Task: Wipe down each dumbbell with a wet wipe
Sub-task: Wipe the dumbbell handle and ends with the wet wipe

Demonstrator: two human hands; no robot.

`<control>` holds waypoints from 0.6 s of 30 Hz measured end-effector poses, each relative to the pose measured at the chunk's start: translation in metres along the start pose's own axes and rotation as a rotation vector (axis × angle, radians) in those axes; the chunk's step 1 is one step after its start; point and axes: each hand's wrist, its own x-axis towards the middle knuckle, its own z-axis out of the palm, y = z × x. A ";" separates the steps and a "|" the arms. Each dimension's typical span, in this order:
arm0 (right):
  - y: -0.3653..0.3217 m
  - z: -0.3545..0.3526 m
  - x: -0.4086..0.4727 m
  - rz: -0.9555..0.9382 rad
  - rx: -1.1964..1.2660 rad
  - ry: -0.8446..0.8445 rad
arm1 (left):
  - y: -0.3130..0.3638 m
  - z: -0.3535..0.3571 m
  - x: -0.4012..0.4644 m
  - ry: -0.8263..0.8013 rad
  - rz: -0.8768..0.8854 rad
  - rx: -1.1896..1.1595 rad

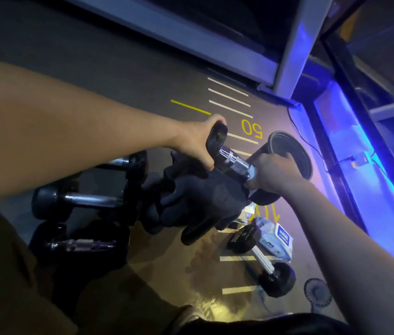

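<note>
Currently held: black-ended, chrome-handled dumbbell [233,163], raised above the dark marked gym floor [118,76]. Left hand [194,143] clamps fingers round one end, steadying it; right hand [269,174] closes a white wet wipe [252,171] round the handle, apparently to scrub.

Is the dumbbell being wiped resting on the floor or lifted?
Lifted. The left hand grips one end of the dumbbell, while the right hand wraps a wipe around its handle.
</note>
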 end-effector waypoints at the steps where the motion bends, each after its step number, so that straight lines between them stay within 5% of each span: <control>1: -0.002 0.000 0.001 -0.004 -0.018 0.008 | 0.000 0.000 0.000 0.001 -0.003 0.000; 18: -0.007 -0.005 0.002 -0.089 0.016 0.048 | 0.007 0.002 -0.006 -0.026 -0.063 0.051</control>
